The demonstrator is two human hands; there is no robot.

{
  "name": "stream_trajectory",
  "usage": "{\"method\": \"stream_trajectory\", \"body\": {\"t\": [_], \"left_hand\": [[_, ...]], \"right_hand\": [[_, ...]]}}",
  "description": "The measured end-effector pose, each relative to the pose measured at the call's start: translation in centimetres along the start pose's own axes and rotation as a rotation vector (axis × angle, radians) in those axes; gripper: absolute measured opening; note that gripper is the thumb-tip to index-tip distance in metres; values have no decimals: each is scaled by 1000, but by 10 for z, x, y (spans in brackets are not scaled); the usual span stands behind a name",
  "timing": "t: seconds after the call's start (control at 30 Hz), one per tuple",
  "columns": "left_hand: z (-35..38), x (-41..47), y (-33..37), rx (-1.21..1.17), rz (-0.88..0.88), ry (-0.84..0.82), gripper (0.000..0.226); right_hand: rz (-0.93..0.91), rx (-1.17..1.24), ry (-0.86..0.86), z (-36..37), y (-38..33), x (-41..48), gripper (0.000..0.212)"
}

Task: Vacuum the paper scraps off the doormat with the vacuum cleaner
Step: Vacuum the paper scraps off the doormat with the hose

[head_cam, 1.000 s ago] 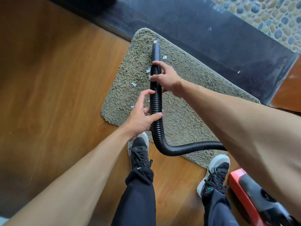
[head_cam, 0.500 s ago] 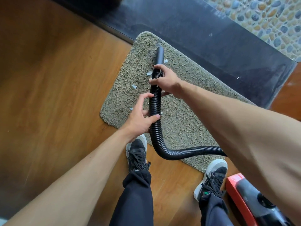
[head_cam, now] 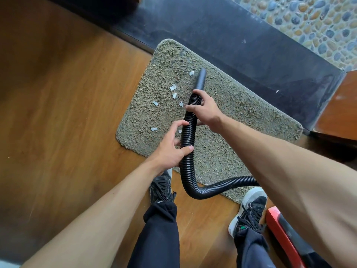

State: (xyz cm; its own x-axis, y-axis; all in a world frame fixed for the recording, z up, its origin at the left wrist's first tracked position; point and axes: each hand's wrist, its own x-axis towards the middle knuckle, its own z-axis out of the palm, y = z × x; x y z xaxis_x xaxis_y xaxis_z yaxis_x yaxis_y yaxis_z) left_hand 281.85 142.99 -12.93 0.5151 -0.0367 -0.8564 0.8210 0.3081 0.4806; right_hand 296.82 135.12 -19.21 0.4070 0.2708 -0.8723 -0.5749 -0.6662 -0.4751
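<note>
Right hand [head_cam: 205, 111] grips the ribbed black hose [head_cam: 188, 136] up near the nozzle [head_cam: 201, 79], left hand [head_cam: 170, 149] holds it lower down. Nozzle's on the shaggy doormat [head_cam: 222, 151], paper scraps [head_cam: 173, 87] scattered just left. Red vacuum cleaner [head_cam: 280, 235] by the right shoe [head_cam: 249, 206].

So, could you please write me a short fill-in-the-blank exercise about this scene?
1. The left hand and the right hand both grip the ribbed black ____.
2. The white scraps lie on the ____.
3. The vacuum body, low in the picture, is black and ____.
Missing words: hose; doormat; red.
</note>
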Motion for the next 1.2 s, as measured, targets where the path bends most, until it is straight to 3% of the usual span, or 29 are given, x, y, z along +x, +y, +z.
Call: {"method": "stream_trajectory", "body": {"t": [0.37,1.0,1.2], "left_hand": [[-13,-13,-15,-130,-41,11,60],[-3,-5,1,-80,-8,-31,59],[-5,-22,-15,-122,-48,-20,60]], "right_hand": [[-8,-58,-112,23,-4,-1,62],[16,42,-42,0,2,-2,62],[19,-5,-109,18,9,-9,62]]}}
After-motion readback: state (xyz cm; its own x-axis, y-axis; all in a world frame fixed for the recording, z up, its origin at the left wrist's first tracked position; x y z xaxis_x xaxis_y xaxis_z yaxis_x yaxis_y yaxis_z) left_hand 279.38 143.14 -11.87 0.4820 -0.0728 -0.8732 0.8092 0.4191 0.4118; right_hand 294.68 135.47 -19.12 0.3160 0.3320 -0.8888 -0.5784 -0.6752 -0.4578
